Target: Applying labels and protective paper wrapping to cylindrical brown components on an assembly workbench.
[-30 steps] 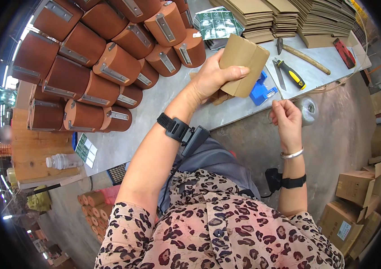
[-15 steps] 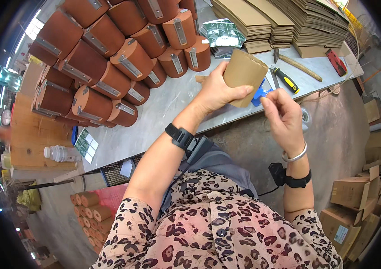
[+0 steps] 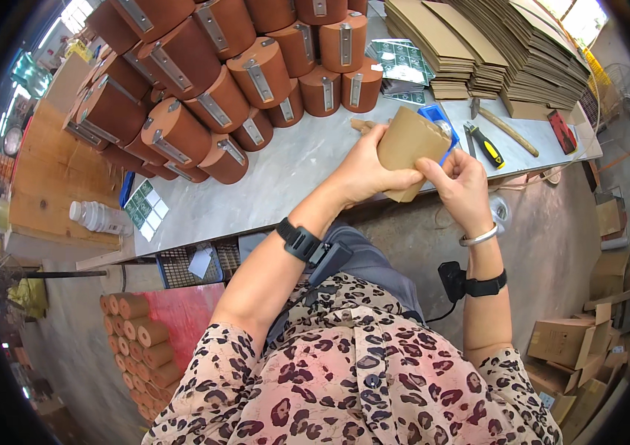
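Observation:
Over the front edge of the table my left hand (image 3: 374,167) is wrapped round a brown cardboard sleeve (image 3: 407,148), roughly tube-shaped and tilted. Its far end looks uneven. My right hand (image 3: 465,185) is closed in a pinch, with the thumb tip touching the sleeve's right side. Whatever lies between those fingertips, if anything, is too small to make out. Just beyond the sleeve sits a blue tape dispenser (image 3: 433,113), partly hidden by the sleeve and my fingers. A yellow-and-black screwdriver (image 3: 485,144) lies right of it.
Reddish-brown cylinders with metal strips (image 3: 259,72) are piled at the left and back. Cardboard stacks (image 3: 548,63), green-and-white label sheets (image 3: 401,59), a hammer (image 3: 508,127) and a red tool (image 3: 561,132) lie farther off. A plastic bottle (image 3: 100,217) is at left; cartons (image 3: 563,341) stand at lower right.
My right hand has come up to the sleeve's side from just apart from it. The sleeve has tilted a little and more of the blue dispenser shows. The whole view has shifted slightly.

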The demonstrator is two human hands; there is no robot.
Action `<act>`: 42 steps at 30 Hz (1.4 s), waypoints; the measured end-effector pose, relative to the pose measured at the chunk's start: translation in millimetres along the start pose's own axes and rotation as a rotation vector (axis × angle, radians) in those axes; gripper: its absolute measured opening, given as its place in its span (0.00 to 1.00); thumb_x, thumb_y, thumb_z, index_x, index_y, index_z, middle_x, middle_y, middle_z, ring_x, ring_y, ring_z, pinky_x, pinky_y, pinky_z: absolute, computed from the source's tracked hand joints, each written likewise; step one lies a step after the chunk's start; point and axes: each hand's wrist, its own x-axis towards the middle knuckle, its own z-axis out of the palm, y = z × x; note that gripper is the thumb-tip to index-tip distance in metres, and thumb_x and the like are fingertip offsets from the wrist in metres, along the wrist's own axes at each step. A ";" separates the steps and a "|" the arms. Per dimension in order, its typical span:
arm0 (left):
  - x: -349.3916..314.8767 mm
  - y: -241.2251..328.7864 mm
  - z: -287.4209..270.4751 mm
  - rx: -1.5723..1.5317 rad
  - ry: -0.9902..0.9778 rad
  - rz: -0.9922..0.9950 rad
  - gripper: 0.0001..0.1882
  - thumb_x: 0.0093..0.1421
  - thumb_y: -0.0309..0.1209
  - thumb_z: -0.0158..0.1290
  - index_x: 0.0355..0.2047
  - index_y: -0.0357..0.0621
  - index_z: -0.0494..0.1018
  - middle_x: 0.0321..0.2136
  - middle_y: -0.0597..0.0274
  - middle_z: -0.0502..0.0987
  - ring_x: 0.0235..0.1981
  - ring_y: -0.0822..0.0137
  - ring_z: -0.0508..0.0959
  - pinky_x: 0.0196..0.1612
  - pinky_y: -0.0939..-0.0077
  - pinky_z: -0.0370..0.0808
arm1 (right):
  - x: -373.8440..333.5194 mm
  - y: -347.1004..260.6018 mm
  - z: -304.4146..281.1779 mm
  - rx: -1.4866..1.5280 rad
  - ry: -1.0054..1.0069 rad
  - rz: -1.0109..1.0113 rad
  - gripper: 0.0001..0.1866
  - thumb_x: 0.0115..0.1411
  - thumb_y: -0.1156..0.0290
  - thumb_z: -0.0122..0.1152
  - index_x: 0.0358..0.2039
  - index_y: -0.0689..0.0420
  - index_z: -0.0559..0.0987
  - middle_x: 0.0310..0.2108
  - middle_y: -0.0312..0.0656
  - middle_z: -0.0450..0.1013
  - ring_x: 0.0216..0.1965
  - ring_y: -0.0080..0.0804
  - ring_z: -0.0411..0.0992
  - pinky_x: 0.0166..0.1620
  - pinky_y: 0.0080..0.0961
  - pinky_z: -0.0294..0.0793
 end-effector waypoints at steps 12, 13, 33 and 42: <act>-76.1 17.1 -26.7 -0.453 -0.050 0.154 0.49 0.47 0.45 0.72 0.64 0.38 0.62 0.56 0.57 0.72 0.56 0.66 0.72 0.61 0.69 0.69 | -31.8 -56.7 41.2 0.454 -0.154 -0.402 0.41 0.51 0.64 0.77 0.61 0.66 0.66 0.47 0.45 0.77 0.49 0.33 0.78 0.48 0.28 0.79; -87.1 22.9 -31.8 -0.506 -0.013 0.162 0.46 0.46 0.43 0.72 0.61 0.37 0.66 0.54 0.58 0.74 0.54 0.67 0.73 0.60 0.71 0.70 | -33.0 -64.2 46.3 0.409 -0.177 -0.464 0.42 0.51 0.63 0.77 0.61 0.67 0.66 0.47 0.46 0.77 0.48 0.33 0.78 0.48 0.28 0.79; -471.0 -105.4 -110.3 -1.250 1.488 0.260 0.35 0.61 0.57 0.51 0.62 0.50 0.66 0.57 0.53 0.71 0.56 0.54 0.72 0.57 0.45 0.69 | -0.8 -44.8 195.6 0.176 -0.719 -0.542 0.21 0.69 0.73 0.54 0.60 0.67 0.71 0.48 0.50 0.77 0.42 0.31 0.76 0.49 0.25 0.75; -506.7 -165.8 -261.4 -1.409 1.469 0.502 0.30 0.64 0.57 0.48 0.56 0.48 0.69 0.52 0.55 0.73 0.51 0.53 0.75 0.50 0.49 0.76 | -2.2 -53.2 207.8 0.024 -0.689 -0.496 0.20 0.69 0.72 0.55 0.58 0.67 0.72 0.44 0.47 0.79 0.37 0.25 0.74 0.42 0.22 0.76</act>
